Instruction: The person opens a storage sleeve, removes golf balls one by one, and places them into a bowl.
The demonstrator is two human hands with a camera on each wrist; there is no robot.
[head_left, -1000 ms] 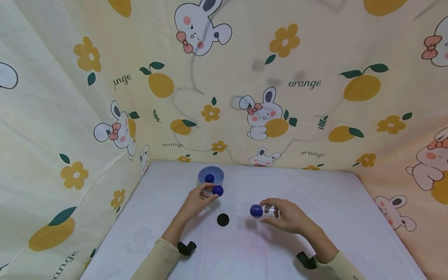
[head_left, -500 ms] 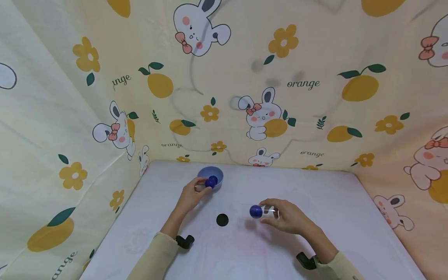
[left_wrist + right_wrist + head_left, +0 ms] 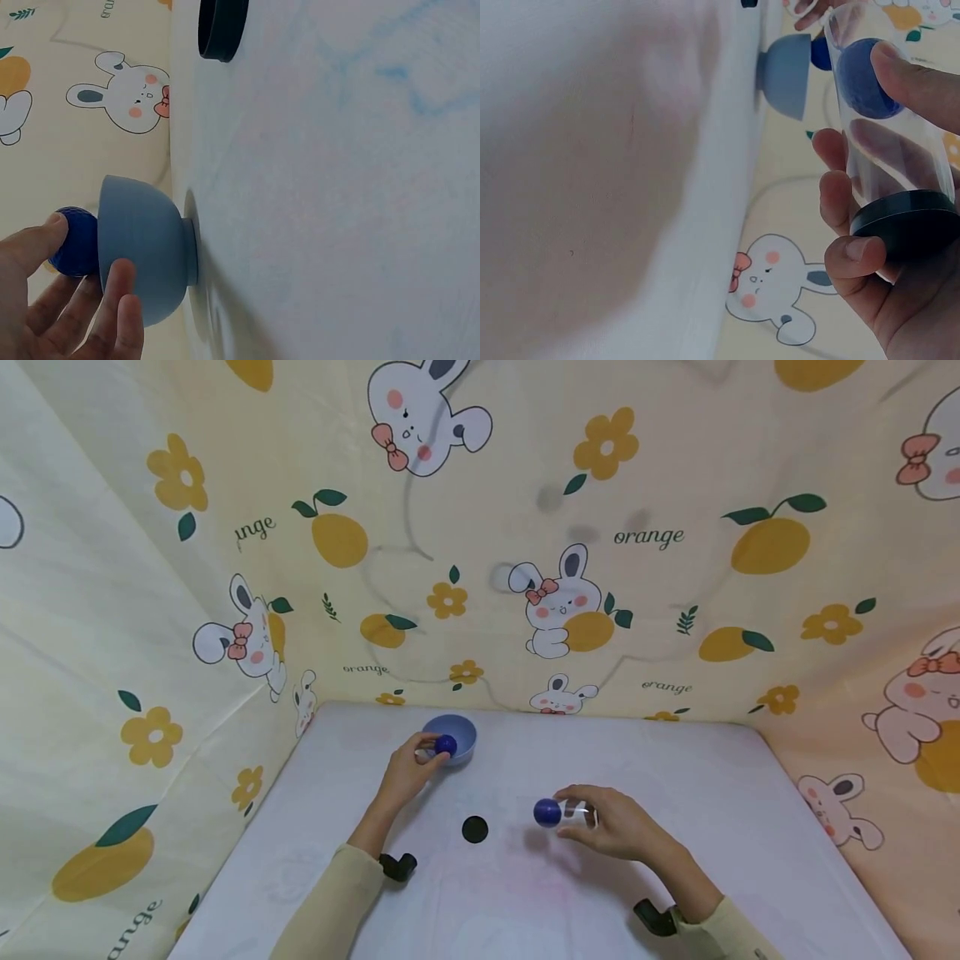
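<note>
Thumb and fingers of my left hand point(image 3: 408, 771) pinch a dark blue textured ball point(image 3: 78, 242) at the mouth of a light blue bowl point(image 3: 146, 247). The bowl point(image 3: 467, 739) stands upright on the table, towards its back left. Only one ball shows there in the head view; the bowl's inside is partly hidden. My right hand point(image 3: 615, 822) grips a clear tube point(image 3: 889, 161) above the table. A blue ball point(image 3: 866, 79) sits inside it near one end, and a black cap point(image 3: 904, 217) covers the other end.
A round black lid point(image 3: 475, 829) lies on the white-covered table point(image 3: 495, 910) between the hands. Patterned cloth point(image 3: 487, 527) hangs behind and at both sides. Each wrist wears a black camera mount point(image 3: 399, 867).
My left hand has carried its ball back and left, from in front of the bowl to its mouth. The ball seen inside the bowl earlier is now hidden. My right hand stays put.
</note>
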